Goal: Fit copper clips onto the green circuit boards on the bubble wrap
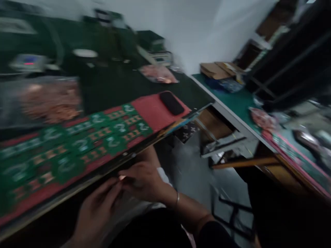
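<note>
Below the front edge of the table my left hand (99, 201) and my right hand (144, 181) meet at the fingertips. A small shiny copper piece (122, 177) shows at that meeting point, pinched by my right hand. The fingers of my left hand are pressed together against it; whatever else they hold is hidden. Above the hands, green boards (68, 165) with white markings and copper-coloured strips lie in rows on a red mat (148, 112). Motion blur hides their finer detail.
On the dark green table (108, 82) lie a clear bag of copper pieces (51, 100), a smaller bag (159, 73), a black phone (171, 103) and a device with a red display (29, 63). A second table (232, 100) with cardboard (217, 70) stands right; a stool (232, 213) is below.
</note>
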`<state>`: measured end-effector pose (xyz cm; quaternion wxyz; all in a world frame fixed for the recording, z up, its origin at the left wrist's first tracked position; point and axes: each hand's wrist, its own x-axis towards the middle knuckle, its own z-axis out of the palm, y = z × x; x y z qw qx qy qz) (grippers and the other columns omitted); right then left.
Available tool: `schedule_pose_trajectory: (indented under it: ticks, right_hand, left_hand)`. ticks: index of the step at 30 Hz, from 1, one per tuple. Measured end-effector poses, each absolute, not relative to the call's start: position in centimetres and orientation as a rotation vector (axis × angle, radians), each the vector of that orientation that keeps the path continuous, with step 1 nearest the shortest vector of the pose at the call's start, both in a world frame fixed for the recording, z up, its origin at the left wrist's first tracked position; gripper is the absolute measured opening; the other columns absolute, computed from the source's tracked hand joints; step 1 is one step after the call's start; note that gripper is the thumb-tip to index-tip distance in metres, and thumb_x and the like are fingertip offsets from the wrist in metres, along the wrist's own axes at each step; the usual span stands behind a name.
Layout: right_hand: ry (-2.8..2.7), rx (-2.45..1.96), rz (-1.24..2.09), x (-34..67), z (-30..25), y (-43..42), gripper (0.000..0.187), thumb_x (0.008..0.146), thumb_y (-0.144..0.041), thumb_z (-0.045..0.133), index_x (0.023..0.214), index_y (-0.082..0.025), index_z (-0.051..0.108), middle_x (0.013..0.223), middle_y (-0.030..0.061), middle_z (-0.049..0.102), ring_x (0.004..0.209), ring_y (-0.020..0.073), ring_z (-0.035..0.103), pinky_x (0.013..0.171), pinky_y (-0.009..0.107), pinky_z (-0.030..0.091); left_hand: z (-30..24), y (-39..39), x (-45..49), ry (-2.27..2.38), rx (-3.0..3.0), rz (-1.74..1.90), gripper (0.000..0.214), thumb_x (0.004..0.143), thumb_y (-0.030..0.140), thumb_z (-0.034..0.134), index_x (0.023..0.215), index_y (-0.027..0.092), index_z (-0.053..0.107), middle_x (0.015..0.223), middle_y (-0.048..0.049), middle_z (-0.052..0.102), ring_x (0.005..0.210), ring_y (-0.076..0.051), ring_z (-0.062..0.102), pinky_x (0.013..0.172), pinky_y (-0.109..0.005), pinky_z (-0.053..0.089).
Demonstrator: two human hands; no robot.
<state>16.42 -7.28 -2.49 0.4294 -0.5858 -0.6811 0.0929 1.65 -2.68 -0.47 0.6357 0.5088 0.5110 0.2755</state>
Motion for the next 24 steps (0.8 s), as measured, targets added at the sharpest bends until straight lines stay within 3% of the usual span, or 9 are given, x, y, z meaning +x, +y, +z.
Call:
schedule_pose_trajectory:
  ticks: [2,5,14,24]
  right_hand:
    - [-1.596,-1.385,0.184,16.1,-2.1,-7.5,0.033,0.089,-0.027,0.066,0.121,-0.021,0.062,0.119,0.0083,0.072,0.112,0.0149,0.066,0.098,0.032,0.055]
    - [-1.619,-1.255,0.187,15.8,-1.2,-7.5,0.043,0.087,-0.019,0.065,0.129,-0.024,0.058,0.121,0.0072,0.072,0.116,0.0175,0.064,0.096,0.036,0.056]
    - [-1.606,-1.235,0.201,14.6,-0.3,-5.8,0.046,0.087,-0.016,0.067,0.131,-0.029,0.059,0.102,0.0028,0.076,0.096,0.0165,0.069,0.088,0.034,0.058]
    - [-1.724,-1.244,0.233,14.5,0.6,-3.6,0.049,0.090,-0.023,0.066,0.137,-0.028,0.052,0.122,0.0058,0.070,0.112,0.0188,0.065,0.098,0.039,0.056]
  left_hand:
    - [-0.2,-2.5,1.4,1.132,1.049,0.657,0.041,0.054,0.054,0.088,0.071,0.020,0.071,0.056,0.0040,0.056,0.049,-0.009,0.045,0.045,-0.020,0.038]
    - [0.1,-2.3,1.0,1.062,1.031,0.693,0.034,0.064,0.049,0.083,0.068,0.017,0.071,0.055,0.0038,0.050,0.047,-0.006,0.036,0.042,-0.018,0.029]
    - [0.6,-1.7,-0.2,0.946,0.900,0.739,0.030,0.075,0.045,0.073,0.074,0.016,0.070,0.054,0.0029,0.048,0.045,-0.007,0.035,0.043,-0.020,0.025]
    - [1.3,-0.2,-0.5,1.000,0.810,0.864,0.029,0.069,0.042,0.080,0.072,0.016,0.068,0.052,0.0039,0.049,0.043,-0.005,0.032,0.042,-0.020,0.021]
